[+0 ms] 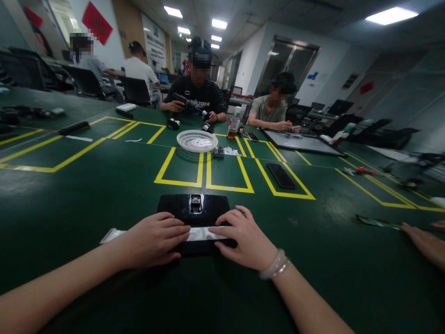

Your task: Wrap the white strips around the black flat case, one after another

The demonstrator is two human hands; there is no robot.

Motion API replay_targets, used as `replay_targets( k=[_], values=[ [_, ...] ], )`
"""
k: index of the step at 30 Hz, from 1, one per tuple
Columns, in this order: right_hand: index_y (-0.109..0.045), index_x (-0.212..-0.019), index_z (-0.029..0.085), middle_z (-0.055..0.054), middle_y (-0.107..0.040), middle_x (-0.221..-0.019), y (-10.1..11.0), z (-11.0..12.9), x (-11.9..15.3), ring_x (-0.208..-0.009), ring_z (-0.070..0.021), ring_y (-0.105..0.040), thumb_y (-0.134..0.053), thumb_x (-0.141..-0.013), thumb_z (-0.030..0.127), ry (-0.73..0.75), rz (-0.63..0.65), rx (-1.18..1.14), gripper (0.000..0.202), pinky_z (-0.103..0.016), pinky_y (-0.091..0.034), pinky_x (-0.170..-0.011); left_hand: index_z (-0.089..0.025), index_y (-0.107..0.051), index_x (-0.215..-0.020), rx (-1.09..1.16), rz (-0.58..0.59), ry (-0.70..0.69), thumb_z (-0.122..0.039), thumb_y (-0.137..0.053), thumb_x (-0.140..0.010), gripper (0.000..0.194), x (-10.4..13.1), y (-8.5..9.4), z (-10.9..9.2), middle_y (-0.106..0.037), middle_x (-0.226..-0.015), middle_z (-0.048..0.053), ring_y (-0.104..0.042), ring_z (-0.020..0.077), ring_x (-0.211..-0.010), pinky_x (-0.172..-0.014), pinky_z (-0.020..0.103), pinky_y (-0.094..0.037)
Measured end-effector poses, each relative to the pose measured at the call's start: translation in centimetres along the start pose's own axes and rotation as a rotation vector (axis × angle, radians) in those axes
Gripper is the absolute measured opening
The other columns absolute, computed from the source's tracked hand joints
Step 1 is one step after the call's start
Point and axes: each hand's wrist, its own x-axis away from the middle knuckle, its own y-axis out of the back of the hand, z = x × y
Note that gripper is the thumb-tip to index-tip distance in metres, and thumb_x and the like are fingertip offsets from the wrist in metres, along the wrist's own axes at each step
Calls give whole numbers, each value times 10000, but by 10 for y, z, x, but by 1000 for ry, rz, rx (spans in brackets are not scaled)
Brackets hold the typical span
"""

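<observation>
Right in front of me on the green table lies a flat black object with curved sides and a square silver-edged fitting in its upper middle. A white strip, perhaps paper or plastic, stretches across it, and its left end sticks out past the black object. My left hand rests flat on the strip, fingers extended and side by side. From the other side my right hand touches the strip with spread fingers. The part of the object under both hands is hidden.
Beyond lie a white round slotted tray, a small dark block, a black phone and a bottle. Yellow tape marks the table. Two people sit opposite; another person's hand is at the right edge.
</observation>
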Motion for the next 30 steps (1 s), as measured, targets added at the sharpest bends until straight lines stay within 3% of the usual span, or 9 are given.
replay_targets(
  k=[7, 11, 15, 24, 30],
  values=[
    [-721, -1096, 335, -45, -647, -1145, -4, 6, 0, -1151, -253, -535, -676, -865, 346, 6, 13, 63, 236, -545, -218, -1119, -247, -615, -1281, 7, -33, 28, -410, -540, -942, 384, 0, -2, -1, -682, -1241, 27, -628, 212, -1122, -1047, 386, -404],
    [-713, -1085, 326, -47, -648, -1171, -5, 6, 0, -1163, -253, -541, -680, -865, 339, 18, -24, 65, 223, -542, -203, -1125, -260, -444, -1459, -6, 57, 93, -522, -540, -919, 608, 0, -3, 2, -480, -1490, 51, -492, 257, -1330, -1165, 456, -293],
    [-677, -1048, 280, -23, -689, -1092, -3, 5, -2, -1089, -219, -589, -641, -886, 284, 19, -94, -2, 166, -505, -206, -1126, -225, -274, -1553, 32, 155, 128, -621, -499, -897, 798, -2, -2, 7, -341, -1570, 92, -369, 280, -1428, -1198, 483, -246],
    [-621, -1008, 262, 1, -712, -1009, -3, 4, -2, -1035, -211, -616, -608, -888, 218, 9, -139, -44, 129, -475, -216, -1113, -230, -268, -1555, 32, 200, 235, -604, -546, -851, 844, -6, 0, 7, -373, -1556, 101, -415, 296, -1396, -1195, 500, -250],
    [-624, -1011, 257, -11, -699, -982, -5, 2, -3, -1005, -209, -619, -581, -875, 170, -11, -118, -19, 167, -466, -252, -1091, -213, -321, -1537, 29, 237, 372, -598, -559, -834, 836, -3, 7, 28, -402, -1541, 97, -415, 293, -1395, -1196, 522, -246]
  ],
)
